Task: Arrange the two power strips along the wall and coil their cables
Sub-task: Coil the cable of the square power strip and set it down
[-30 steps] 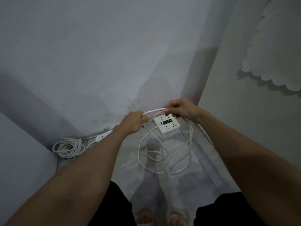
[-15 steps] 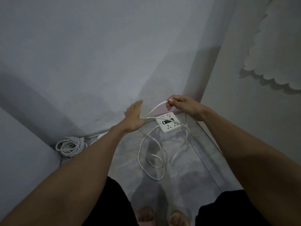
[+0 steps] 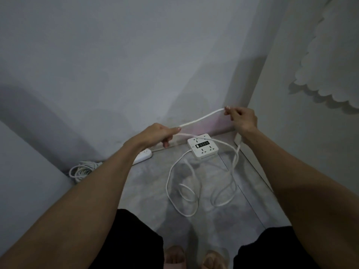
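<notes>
Both hands hold one white cable (image 3: pixel 202 119) taut between them: the left hand (image 3: pixel 155 133) grips it with curled fingers, the right hand (image 3: pixel 240 118) pinches it. Below them the square strip (image 3: pixel 202 148) lies by the wall; the long strip (image 3: pixel 142 155) and coiled cable (image 3: pixel 82 169) lie left of the left hand.

Both hands hold a span of white cable (image 3: pixel 202 119) taut above the square power strip (image 3: pixel 203 148): the left hand (image 3: pixel 155 135) grips one end, the right hand (image 3: pixel 240 119) pinches the other. Loose loops lie just below the strip; a coiled cable (image 3: pixel 82 169) sits well to its left.
</notes>
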The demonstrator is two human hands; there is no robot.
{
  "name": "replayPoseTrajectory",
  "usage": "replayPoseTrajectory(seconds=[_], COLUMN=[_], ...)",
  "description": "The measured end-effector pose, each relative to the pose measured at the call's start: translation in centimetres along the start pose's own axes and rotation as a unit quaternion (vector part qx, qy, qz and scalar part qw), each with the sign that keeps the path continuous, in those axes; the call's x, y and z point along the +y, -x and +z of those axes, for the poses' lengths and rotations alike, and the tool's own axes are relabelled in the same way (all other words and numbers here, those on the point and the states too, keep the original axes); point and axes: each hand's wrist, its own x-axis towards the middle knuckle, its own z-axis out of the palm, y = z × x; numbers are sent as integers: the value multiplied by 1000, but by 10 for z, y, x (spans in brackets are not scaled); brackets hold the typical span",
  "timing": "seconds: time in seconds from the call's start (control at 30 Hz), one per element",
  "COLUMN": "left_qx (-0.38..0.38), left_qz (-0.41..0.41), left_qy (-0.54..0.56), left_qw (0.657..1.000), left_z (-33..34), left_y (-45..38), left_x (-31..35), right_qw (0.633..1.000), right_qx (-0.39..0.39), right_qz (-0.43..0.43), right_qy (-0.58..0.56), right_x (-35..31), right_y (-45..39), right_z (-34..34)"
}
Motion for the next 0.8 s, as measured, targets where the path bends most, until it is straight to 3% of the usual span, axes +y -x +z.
replayPoseTrajectory(seconds=[0.07, 0.13, 0.17, 0.2, 0.27, 0.33, 0.37, 0.43, 0.47, 0.5, 0.6, 0.73, 0.8], left_qx=[20, -13, -42, -76, -129, -126, -96, -11, 31, 75, 196, 240, 234], left_qz=[4, 17, 23, 21, 20, 38, 49, 68, 73, 73, 62, 98, 117], left_qy=[-37, 140, 271, 406, 628, 763, 806, 853, 857, 841, 691, 544, 414], left_qw=[999, 990, 961, 910, 767, 633, 582, 517, 509, 531, 693, 798, 872], left_z=[1, 1, -1, -5, -11, -16, -18, -24, -26, -26, -9, 12, 22], left_y=[1, -1, -3, -5, -6, -6, -8, -13, -16, -20, -27, -33, -32], left_x=[0, 9, 17, 24, 39, 51, 56, 62, 61, 59, 50, 41, 35], right_qw=[1000, 1000, 999, 1000, 999, 983, 967, 920, 891, 865, 818, 744, 731], right_qx=[2, 15, 22, 19, -49, -180, -253, -387, -442, -483, -537, -554, -540], right_qz=[9, 20, 23, 23, 9, -4, 3, 24, 22, 10, -46, -157, -205], right_qy=[5, 1, -1, -1, 12, 23, 25, 59, 96, 134, 202, 338, 363], right_x=[3, 7, 6, 4, 3, 8, 13, 25, 27, 24, 0, -38, -53], right_y=[-2, -4, -4, -3, 4, 13, 17, 26, 31, 37, 50, 58, 61], right_z=[-2, 0, 2, 5, 14, 25, 30, 37, 39, 39, 42, 48, 49])
